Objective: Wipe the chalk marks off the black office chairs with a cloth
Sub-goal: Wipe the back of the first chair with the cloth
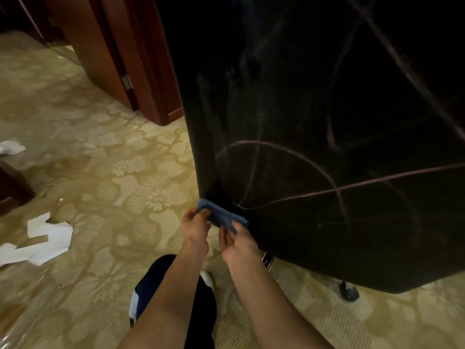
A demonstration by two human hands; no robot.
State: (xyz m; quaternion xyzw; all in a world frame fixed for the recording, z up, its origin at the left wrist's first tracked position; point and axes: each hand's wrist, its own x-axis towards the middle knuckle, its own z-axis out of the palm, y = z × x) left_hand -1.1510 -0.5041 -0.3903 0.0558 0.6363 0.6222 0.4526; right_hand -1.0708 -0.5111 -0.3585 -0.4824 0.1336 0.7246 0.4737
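A: Where is the cloth?

B: The blue cloth (pixel 221 216) is folded into a small wad and held low against the bottom left corner of the black chair back (pixel 327 122), just where the side edge meets the lower edge. Both hands have it.

A: How are they holding it?

B: The left hand (pixel 195 229) pinches the left end, fingers curled over the top of the fabric. The right hand (pixel 239 244) pinches the right end between thumb and fingertips. Neither hand is spread; both are closed down on the cloth.

A: And the chalk?

B: Pale chalk lines (pixel 289 159) loop and cross over the chair back (a big arc and a long slanting stroke are the clearest), with fainter streaks higher up. The lines nearest the cloth run just above and to its right.

A: What else is around?

B: A patterned yellowish carpet (pixel 100 159) with torn white paper scraps (pixel 47 238) lying at the left, a dark red wooden door frame (pixel 105 59) behind, one chair caster (pixel 349 293) under the chair's lower edge, and the person's dark trouser leg (pixel 161 280) with a white shoe tip below the forearms.
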